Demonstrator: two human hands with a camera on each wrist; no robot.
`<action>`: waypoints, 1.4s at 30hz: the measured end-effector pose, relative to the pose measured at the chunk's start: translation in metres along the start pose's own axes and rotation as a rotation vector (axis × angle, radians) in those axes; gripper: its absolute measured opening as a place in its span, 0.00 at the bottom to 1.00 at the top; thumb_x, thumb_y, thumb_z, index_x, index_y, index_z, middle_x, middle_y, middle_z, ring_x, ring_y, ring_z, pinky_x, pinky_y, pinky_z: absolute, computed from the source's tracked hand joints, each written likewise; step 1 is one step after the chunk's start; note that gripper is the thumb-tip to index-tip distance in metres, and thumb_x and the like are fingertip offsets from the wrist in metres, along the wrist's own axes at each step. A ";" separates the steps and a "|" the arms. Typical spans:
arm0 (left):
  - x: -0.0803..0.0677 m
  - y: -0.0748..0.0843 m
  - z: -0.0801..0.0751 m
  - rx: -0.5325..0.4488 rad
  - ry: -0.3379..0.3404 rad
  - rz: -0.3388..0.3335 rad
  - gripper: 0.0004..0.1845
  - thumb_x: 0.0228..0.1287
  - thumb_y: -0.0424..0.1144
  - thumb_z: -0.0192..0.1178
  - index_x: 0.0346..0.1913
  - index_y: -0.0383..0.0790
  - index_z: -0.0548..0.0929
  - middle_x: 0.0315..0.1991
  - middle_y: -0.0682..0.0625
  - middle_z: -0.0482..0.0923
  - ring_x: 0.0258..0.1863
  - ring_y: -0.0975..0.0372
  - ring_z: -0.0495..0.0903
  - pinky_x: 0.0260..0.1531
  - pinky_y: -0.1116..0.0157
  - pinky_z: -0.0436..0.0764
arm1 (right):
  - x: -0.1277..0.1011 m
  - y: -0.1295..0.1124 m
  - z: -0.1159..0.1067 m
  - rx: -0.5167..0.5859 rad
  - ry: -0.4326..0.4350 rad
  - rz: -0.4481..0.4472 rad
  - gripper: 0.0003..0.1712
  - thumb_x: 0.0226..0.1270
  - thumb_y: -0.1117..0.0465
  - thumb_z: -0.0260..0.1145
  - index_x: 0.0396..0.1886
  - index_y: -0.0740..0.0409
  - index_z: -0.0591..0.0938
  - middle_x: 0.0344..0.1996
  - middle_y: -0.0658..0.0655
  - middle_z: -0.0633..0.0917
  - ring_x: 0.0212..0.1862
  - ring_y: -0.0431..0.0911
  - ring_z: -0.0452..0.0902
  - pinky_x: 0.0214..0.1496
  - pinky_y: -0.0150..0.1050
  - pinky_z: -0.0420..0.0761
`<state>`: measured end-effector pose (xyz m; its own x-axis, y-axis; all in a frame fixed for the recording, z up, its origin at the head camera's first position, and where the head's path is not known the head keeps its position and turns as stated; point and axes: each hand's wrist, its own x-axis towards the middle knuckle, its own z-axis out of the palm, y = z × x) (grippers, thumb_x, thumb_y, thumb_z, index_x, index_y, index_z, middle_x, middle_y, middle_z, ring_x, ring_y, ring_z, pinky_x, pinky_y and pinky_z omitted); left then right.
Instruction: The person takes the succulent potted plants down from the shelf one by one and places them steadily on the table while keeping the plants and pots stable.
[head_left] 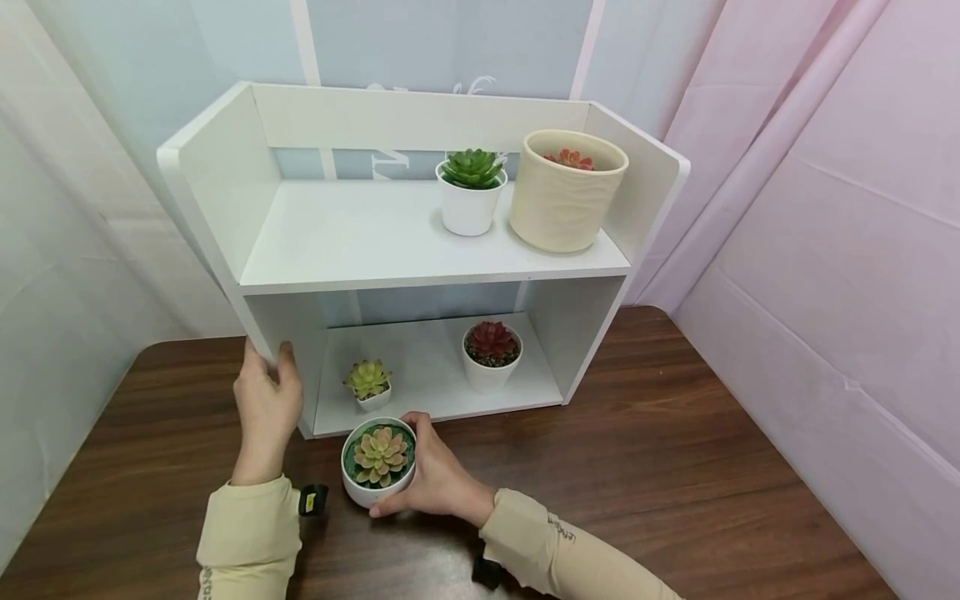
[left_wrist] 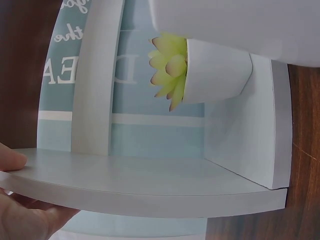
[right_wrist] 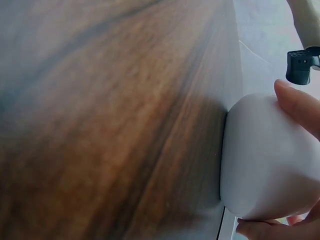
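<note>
Left hand grips left side of shelf unit, probably steadying it; right hand grips potted succulent, likely to keep it level, by shelf unit's front edge, near left corner.

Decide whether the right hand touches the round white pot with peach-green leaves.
Touching: in the right wrist view, the right hand grips the round white pot between thumb and fingers.
</note>
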<state>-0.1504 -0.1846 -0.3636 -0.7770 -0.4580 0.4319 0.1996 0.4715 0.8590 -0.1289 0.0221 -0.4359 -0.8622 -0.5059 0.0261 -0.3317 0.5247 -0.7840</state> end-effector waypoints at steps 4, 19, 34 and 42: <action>0.000 0.000 0.000 -0.005 -0.003 0.001 0.21 0.72 0.34 0.46 0.63 0.28 0.67 0.57 0.26 0.73 0.55 0.34 0.73 0.46 0.34 0.72 | 0.000 0.000 -0.001 0.004 -0.001 -0.002 0.62 0.32 0.51 0.86 0.63 0.58 0.56 0.56 0.55 0.71 0.59 0.45 0.70 0.63 0.38 0.70; -0.002 -0.002 0.001 0.006 -0.008 0.010 0.22 0.72 0.34 0.45 0.64 0.28 0.66 0.59 0.26 0.71 0.56 0.34 0.73 0.46 0.33 0.71 | -0.006 0.002 -0.006 0.029 -0.083 -0.013 0.73 0.36 0.48 0.84 0.76 0.55 0.45 0.67 0.58 0.63 0.69 0.48 0.59 0.69 0.46 0.65; -0.002 0.000 0.000 0.004 0.004 0.010 0.21 0.72 0.34 0.46 0.64 0.28 0.67 0.58 0.26 0.72 0.55 0.35 0.73 0.46 0.34 0.72 | -0.013 -0.029 -0.050 0.072 -0.054 -0.081 0.71 0.39 0.48 0.82 0.77 0.48 0.46 0.74 0.54 0.57 0.74 0.48 0.53 0.71 0.50 0.60; -0.002 0.000 -0.001 0.007 -0.002 -0.007 0.22 0.72 0.35 0.45 0.64 0.28 0.66 0.57 0.25 0.72 0.54 0.35 0.74 0.45 0.35 0.72 | -0.017 -0.049 -0.079 0.162 0.084 -0.178 0.59 0.43 0.52 0.81 0.73 0.46 0.57 0.71 0.46 0.63 0.70 0.42 0.60 0.70 0.41 0.64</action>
<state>-0.1483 -0.1843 -0.3640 -0.7792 -0.4599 0.4258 0.1903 0.4738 0.8598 -0.1277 0.0590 -0.3487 -0.8266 -0.5185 0.2189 -0.4214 0.3123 -0.8514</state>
